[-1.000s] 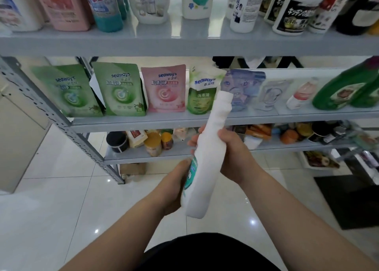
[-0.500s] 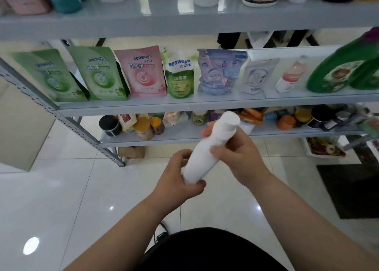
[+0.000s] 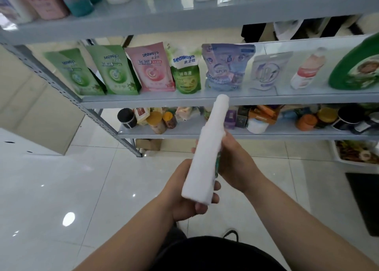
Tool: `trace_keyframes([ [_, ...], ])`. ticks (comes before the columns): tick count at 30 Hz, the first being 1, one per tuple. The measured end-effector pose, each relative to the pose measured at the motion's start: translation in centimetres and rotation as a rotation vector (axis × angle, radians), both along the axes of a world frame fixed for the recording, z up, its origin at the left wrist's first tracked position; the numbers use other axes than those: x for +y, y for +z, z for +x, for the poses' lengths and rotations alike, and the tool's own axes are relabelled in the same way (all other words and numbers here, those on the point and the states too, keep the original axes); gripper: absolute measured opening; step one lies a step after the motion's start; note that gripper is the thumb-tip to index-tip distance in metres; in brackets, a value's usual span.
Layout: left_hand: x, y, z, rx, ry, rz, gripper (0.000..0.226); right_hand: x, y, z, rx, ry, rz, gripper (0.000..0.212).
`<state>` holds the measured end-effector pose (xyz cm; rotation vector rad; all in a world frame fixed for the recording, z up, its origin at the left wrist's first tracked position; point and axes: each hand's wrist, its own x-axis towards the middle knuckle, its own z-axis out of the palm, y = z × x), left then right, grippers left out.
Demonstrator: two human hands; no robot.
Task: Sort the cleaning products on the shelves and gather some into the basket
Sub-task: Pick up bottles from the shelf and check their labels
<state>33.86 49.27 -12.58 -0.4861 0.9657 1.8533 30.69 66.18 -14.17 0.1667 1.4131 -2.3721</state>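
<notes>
Floor: I see glossy white tiles (image 3: 61, 188) under the rack.
Rack: a grey metal rack (image 3: 143, 102) stands ahead of me, its boards packed with goods.
Pouches: green pouches (image 3: 114, 71) and a pink pouch (image 3: 151, 67) stand upright side by side on the middle board.
Bottle: the white bottle (image 3: 207, 158) is in front of the rack, off every board, tilted with its cap end up and its base low toward me.
Left hand: my left hand (image 3: 184, 199) is curled round the bottle's base from below.
Right hand: my right hand (image 3: 238, 164) is wrapped round the bottle's middle from the right, above the left hand's hold.
</notes>
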Motion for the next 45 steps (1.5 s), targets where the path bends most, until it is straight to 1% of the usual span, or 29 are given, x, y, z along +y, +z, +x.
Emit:
trace_keyframes([
  [1,-0.1,0.0,0.1,0.01,-0.017,0.035,0.064,0.0,0.1,0.1,0.004,-0.01,0.021,0.068],
  [2,-0.2,-0.1,0.1,0.037,-0.037,0.054,0.071,0.1,0.2,-0.1,0.001,-0.033,0.076,0.069],
  [4,-0.5,-0.1,-0.2,0.095,-0.056,0.02,0.074,0.2,0.2,-0.4,-0.017,-0.079,0.224,0.065],
  [5,-0.6,0.0,-0.4,0.147,-0.043,-0.057,0.07,0.2,0.2,-0.6,-0.019,-0.099,0.289,0.062],
  [7,-1.0,-0.1,-1.0,0.337,-0.006,-0.304,0.051,0.0,0.4,-1.2,-0.024,-0.142,0.396,0.056],
  [9,-1.2,-0.5,-1.9,0.54,0.056,-0.549,0.028,-0.5,0.8,-1.8,-0.051,-0.176,0.408,0.053],
  [10,-1.3,-0.8,-2.2,0.58,0.076,-0.602,0.02,-0.8,0.9,-2.1,-0.068,-0.187,0.379,0.054],
  [11,-1.2,-0.9,-2.4,0.545,0.1,-0.6,0.018,-1.0,1.1,-2.2,-0.08,-0.198,0.348,0.056],
  [12,-1.3,-1.1,-2.5,0.434,0.138,-0.531,0.021,-1.2,1.2,-2.4,-0.083,-0.208,0.32,0.057],
  [13,-1.5,-1.3,-2.7,0.275,0.17,-0.407,0.029,-1.4,1.4,-2.5,-0.078,-0.214,0.298,0.057],
  [15,-2.2,-1.7,-2.7,0.014,0.136,-0.061,0.044,-1.9,1.7,-2.8,-0.047,-0.227,0.261,0.046],
  [16,-2.7,-1.6,-2.9,-0.055,0.087,0.105,0.047,-2.3,1.9,-3.0,-0.028,-0.232,0.255,0.039],
  [17,-3.2,-1.5,-3.1,-0.081,0.045,0.231,0.05,-2.8,2.0,-3.2,-0.012,-0.239,0.258,0.034],
  [18,-3.7,-1.6,-3.4,-0.077,0.012,0.313,0.055,-3.3,2.2,-3.4,-0.001,-0.252,0.267,0.034],
  [20,-4.3,-1.4,-4.1,-0.043,-0.041,0.359,0.065,-4.2,2.4,-4.0,0.0,-0.284,0.283,0.035],
  [23,-4.7,-0.8,-5.1,0.023,-0.023,0.233,0.053,-5.1,3.0,-4.8,-0.018,-0.327,0.261,0.038],
  [24,-4.8,-0.7,-5.5,0.057,0.012,0.157,0.052,-5.5,3.1,-5.1,-0.025,-0.328,0.283,0.043],
  [26,-5.6,-0.9,-6.2,0.168,0.091,0.011,0.053,-6.3,3.1,-5.5,-0.038,-0.316,0.4,0.053],
  [27,-6.2,-0.8,-6.5,0.251,0.078,-0.025,0.057,-6.7,3.0,-5.7,-0.031,-0.317,0.435,0.054],
  [29,-7.7,-0.6,-7.2,0.423,-0.031,-0.053,0.078,-7.5,2.9,-5.9,0.016,-0.325,0.448,0.049],
  [31,-9.5,-0.4,-8.0,0.541,-0.094,-0.133,0.09,-8.1,3.2,-6.3,0.093,-0.292,0.53,0.05],
  [33,-11.2,-0.3,-9.1,0.688,-0.093,-0.323,0.085,-8.4,4.0,-7.1,0.174,-0.26,0.644,0.052],
  [35,-12.9,-0.1,-10.0,0.924,-0.158,-0.627,0.075,-8.4,5.3,-8.2,0.24,-0.28,0.743,0.049],
  [37,-14.3,-0.1,-10.6,1.104,-0.195,-0.836,0.074,-8.4,6.9,-9.2,0.334,-0.348,0.804,0.036],
  [38,-14.9,-0.2,-10.8,1.159,-0.186,-0.883,0.074,-8.6,7.9,-9.6,0.406,-0.375,0.873,0.029],
  [39,-15.5,-0.2,-10.9,1.205,-0.172,-0.92,0.074,-8.8,8.8,-10.0,0.478,-0.374,0.981,0.029],
  [41,-16.7,-0.1,-11.3,1.28,-0.148,-0.973,0.074,-9.2,10.0,-10.7,0.585,-0.288,1.228,0.038],
  [43,-18.1,0.3,-12.0,1.316,-0.144,-0.98,0.074,-9.7,10.8,-11.4,0.626,-0.174,1.457,0.041],
  [45,-19.7,0.8,-12.8,1.302,-0.178,-0.951,0.075,-10.5,11.2,-11.6,0.668,-0.104,1.574,0.037],
])
